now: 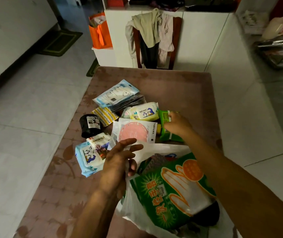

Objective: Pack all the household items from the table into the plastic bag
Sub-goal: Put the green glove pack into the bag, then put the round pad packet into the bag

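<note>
A white plastic bag (133, 212) lies open at the table's near edge, and a green glove packet (173, 188) sticks out of it. My left hand (118, 162) grips the bag's rim at its left side. My right hand (178, 124) closes on a green packet (165, 117) lying on the table beyond the bag. Further items are spread on the table: a pink pad in a clear sleeve (133, 131), yellow baby wipes (144, 111), blue wipes (87, 157), a white snack pack (99, 143), a black roll (90, 125), a striped pack (105, 115) and a blue pouch (116, 92).
The table (180, 88) has a brownish patterned cover and its far half is bare. Beyond it stands a chair (154, 40) draped with clothes against a white cabinet. An orange bag (99, 31) stands at the back left. Tiled floor lies on both sides.
</note>
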